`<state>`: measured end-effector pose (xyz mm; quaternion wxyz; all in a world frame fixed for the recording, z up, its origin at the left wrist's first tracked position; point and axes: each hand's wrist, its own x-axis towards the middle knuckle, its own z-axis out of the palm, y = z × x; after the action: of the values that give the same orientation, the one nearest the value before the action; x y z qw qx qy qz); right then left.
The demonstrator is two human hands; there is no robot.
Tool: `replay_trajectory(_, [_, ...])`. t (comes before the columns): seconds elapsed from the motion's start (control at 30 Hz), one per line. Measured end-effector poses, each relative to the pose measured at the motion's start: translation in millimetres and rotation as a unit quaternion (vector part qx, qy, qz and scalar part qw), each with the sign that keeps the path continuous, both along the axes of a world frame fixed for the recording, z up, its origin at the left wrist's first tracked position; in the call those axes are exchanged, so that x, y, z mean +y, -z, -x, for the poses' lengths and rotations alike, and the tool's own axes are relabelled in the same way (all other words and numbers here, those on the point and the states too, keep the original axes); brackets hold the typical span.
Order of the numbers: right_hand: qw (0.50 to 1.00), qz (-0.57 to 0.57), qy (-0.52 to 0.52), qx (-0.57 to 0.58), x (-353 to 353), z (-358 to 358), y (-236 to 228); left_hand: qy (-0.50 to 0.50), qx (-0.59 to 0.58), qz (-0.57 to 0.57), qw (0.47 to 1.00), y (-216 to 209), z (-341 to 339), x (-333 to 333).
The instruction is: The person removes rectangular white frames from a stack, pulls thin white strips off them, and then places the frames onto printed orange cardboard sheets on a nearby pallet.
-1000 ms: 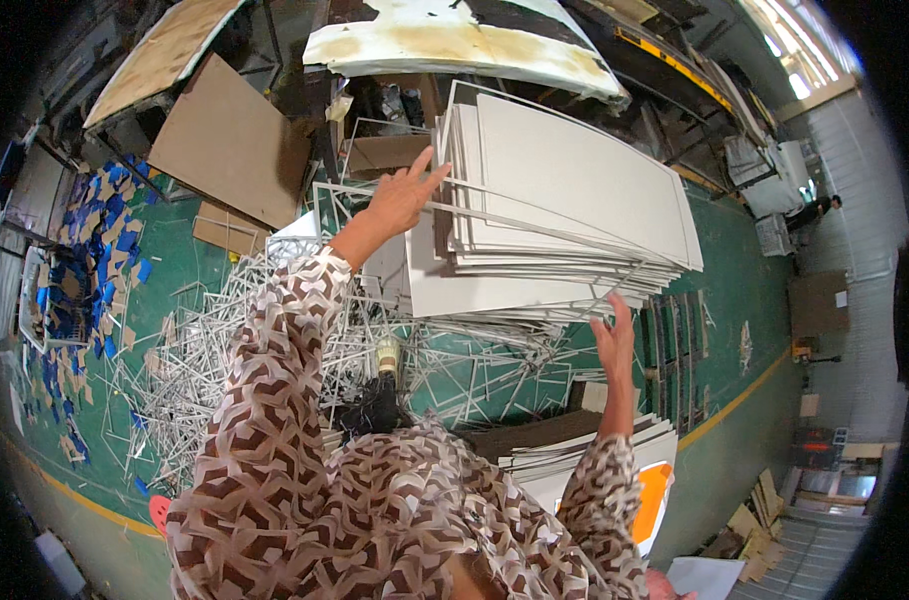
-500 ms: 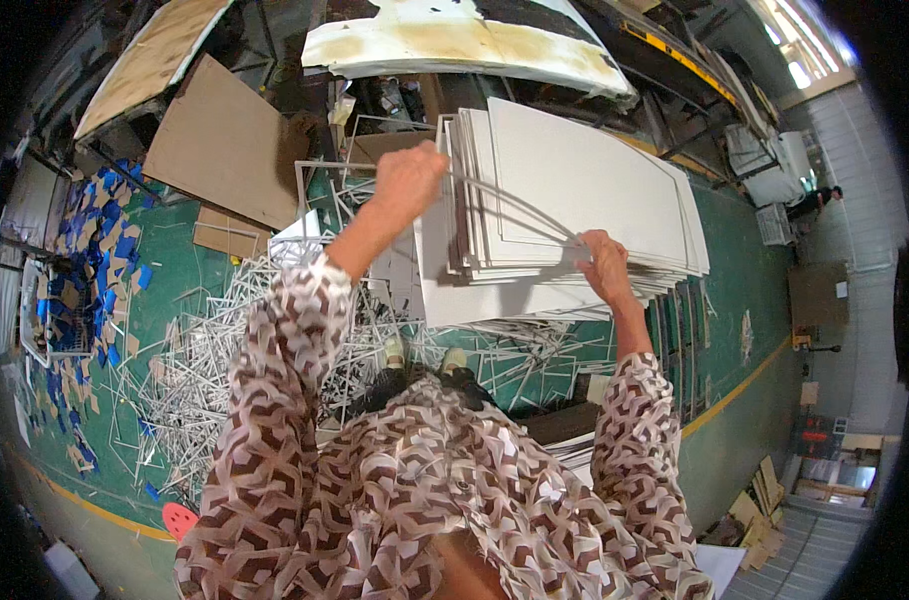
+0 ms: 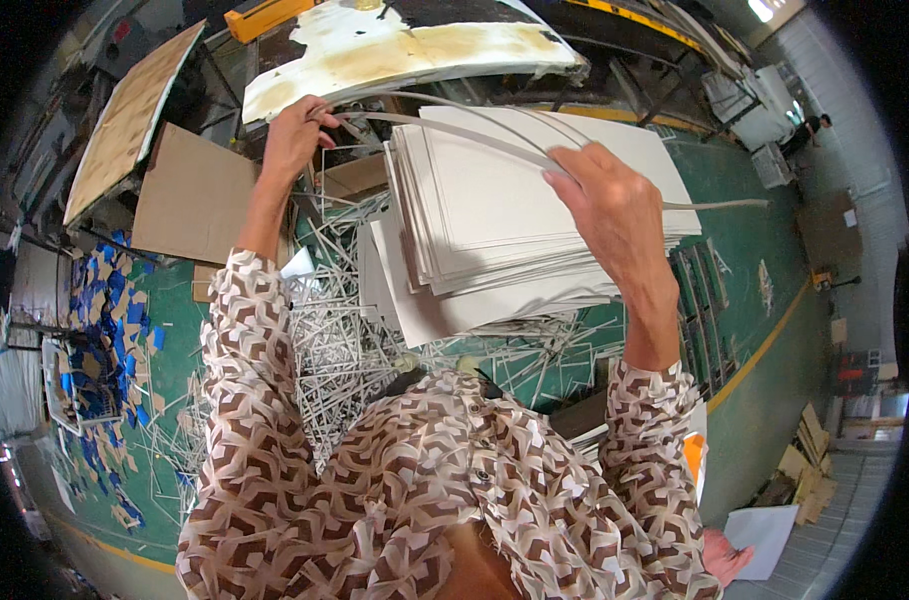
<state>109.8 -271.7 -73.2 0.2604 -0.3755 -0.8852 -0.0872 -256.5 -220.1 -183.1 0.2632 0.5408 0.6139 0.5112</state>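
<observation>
Thin, pale strips of board (image 3: pixel 449 128) bow between my two hands above a stack of large white sheets (image 3: pixel 534 190). My left hand (image 3: pixel 299 130) is closed on their left ends, near the stained white panel. Farther right, my right hand (image 3: pixel 609 195) grips the strips over the stack's right part, its back turned up. A loose tail sticks out to the right past my right hand. The sheets lie unevenly fanned, and one lower sheet (image 3: pixel 429 310) juts out toward me at the left corner.
A heap of pale offcut strips (image 3: pixel 344 340) covers the green floor around my feet. At left stand a brown board (image 3: pixel 194 195) and scattered blue and tan scraps (image 3: pixel 109 310). A stained white panel (image 3: pixel 404 50) lies beyond the stack. Another person (image 3: pixel 812 128) is far right.
My left hand has moved left and away from me. My right hand has come up over the stack, and the strips now arch higher with a tail out to the right.
</observation>
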Motion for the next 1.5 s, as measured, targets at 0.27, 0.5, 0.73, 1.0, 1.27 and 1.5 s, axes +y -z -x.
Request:
replay_trajectory(0.27, [0.893, 0.315, -0.322, -0.029, -61, 63, 80, -0.036, 0.075, 0.113, 0.99, 49, 14, -87])
replay_trajectory(0.5, [0.441, 0.675, -0.57, 0.159, -121, 98, 69, -0.067, 0.35, -0.095, 0.93, 5, -70, -205])
replay_trajectory(0.73, [0.707, 0.36, -0.582, 0.18, -102, 100, 65, -0.139, -0.221, -0.291, 0.92, 18, -7, -277])
replay_trajectory(1.0, [0.728, 0.388, -0.545, 0.148, -97, 102, 54, -0.239, -0.305, 0.007, 0.922, 16, 29, -355])
replay_trajectory(1.27, [0.736, 0.323, -0.595, 0.014, -138, 127, 140, -0.034, -0.368, 0.119, 0.921, -9, -83, -252])
replay_trajectory(1.5, [0.886, 0.14, -0.428, 0.109, -81, 82, 75, -0.127, -0.568, -0.214, 0.785, 25, 83, -382])
